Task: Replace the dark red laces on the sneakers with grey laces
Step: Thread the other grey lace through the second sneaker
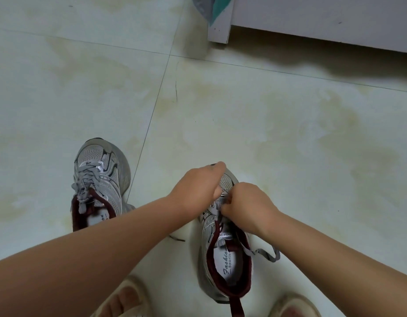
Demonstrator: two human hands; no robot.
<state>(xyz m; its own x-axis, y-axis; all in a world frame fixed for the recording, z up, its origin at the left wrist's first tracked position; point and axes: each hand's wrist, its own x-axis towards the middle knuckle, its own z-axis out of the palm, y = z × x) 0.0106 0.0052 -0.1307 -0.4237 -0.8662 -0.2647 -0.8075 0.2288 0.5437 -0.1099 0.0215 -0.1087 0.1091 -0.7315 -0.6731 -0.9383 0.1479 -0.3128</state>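
Note:
Two grey-and-white sneakers with dark red collars stand on the tiled floor. The left sneaker (99, 177) carries a grey lace (87, 179) tied over its tongue. On the right sneaker (225, 255) my left hand (198, 191) curls over the toe and forefoot. Just beside it, my right hand (246, 202) pinches a grey lace at the eyelets; the pinched part is hidden by the fingers. A loose grey lace end (266, 253) trails off the shoe's right side. A dark red strip (235, 306) hangs from the heel.
My feet in beige slippers (122, 300) sit at the bottom edge, close behind the right sneaker. A white cabinet base (312, 21) stands at the top right, with a grey and teal bag (207, 8) beside it. Pale floor tiles (289, 124) stretch around the shoes.

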